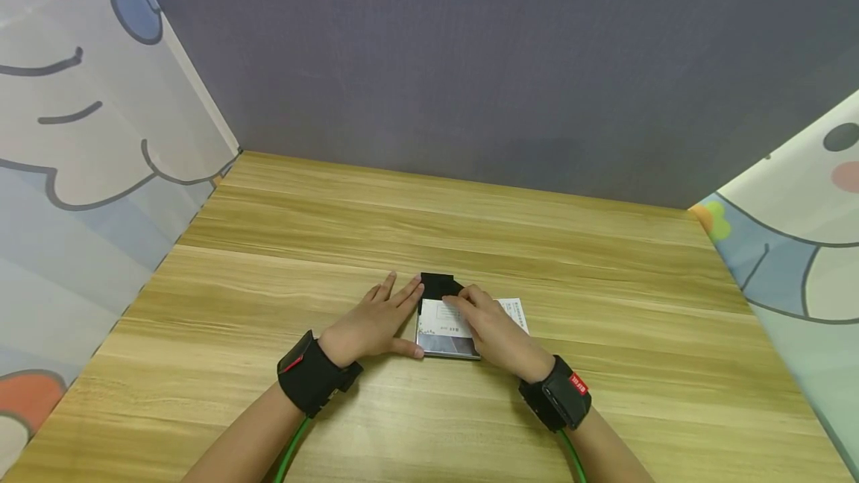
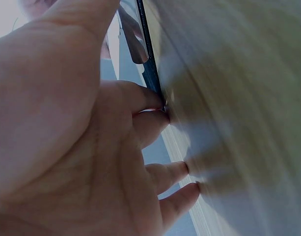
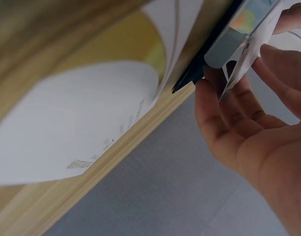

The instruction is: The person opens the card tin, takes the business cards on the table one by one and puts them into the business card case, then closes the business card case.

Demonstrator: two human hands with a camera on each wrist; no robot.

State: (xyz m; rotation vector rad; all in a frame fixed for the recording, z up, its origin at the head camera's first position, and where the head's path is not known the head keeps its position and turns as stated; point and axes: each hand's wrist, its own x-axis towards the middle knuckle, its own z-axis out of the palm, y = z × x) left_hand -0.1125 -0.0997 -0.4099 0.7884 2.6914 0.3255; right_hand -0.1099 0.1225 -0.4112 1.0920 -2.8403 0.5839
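Note:
A thin, flat black piece with a mirror-like face (image 1: 446,346) lies on the table between the hands, its black flap (image 1: 438,285) showing at the far side. Over the shiny face is a white printed paper (image 1: 443,319), which my right hand (image 1: 493,326) pinches between thumb and fingers; in the right wrist view the paper (image 3: 253,54) stands tilted off the mirror-like surface. My left hand (image 1: 379,326) rests along the left edge with its fingers extended, fingertips at the black corner and thumb at the near corner. Part of the paper is hidden by the right hand.
Another white printed part of paper (image 1: 513,311) sticks out to the right of the right hand, curving over the table in the right wrist view. The wooden table (image 1: 268,282) meets a grey partition (image 1: 470,73) at the back. Cartoon-printed panels (image 1: 87,133) stand at both sides.

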